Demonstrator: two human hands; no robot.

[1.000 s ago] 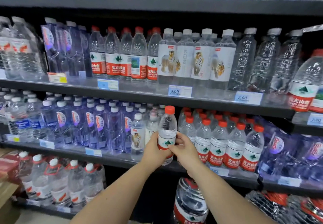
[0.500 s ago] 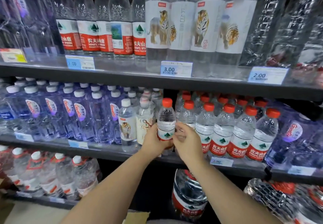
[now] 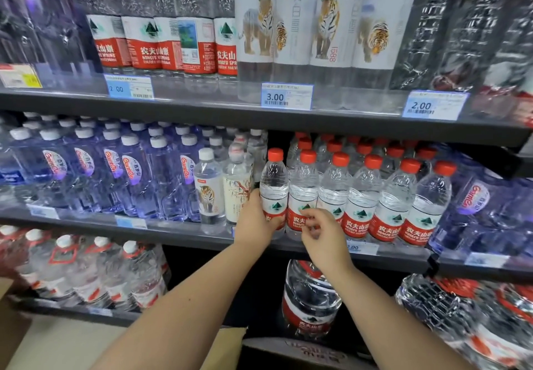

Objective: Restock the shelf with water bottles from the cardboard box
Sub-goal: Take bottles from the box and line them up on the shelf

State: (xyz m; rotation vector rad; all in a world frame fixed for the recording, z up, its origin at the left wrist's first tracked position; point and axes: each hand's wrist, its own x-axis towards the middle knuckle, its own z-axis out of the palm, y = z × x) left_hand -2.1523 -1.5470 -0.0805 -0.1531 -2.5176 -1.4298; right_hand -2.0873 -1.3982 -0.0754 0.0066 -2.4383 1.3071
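A small clear water bottle with a red cap and red label stands at the front of the middle shelf, at the left end of a row of like red-capped bottles. My left hand grips its lower part from the left. My right hand hovers just in front of the neighbouring bottle, fingers loosely curled, holding nothing. A flap of the cardboard box shows at the bottom between my forearms.
Blue-tinted white-capped bottles and two tiger-label bottles stand left of the row. Tall bottles fill the upper shelf. Large jugs and wrapped packs sit on the bottom shelf.
The bottle went from held in front of the shelf to standing in the row's left end. My right hand has come off it; the view moved closer.
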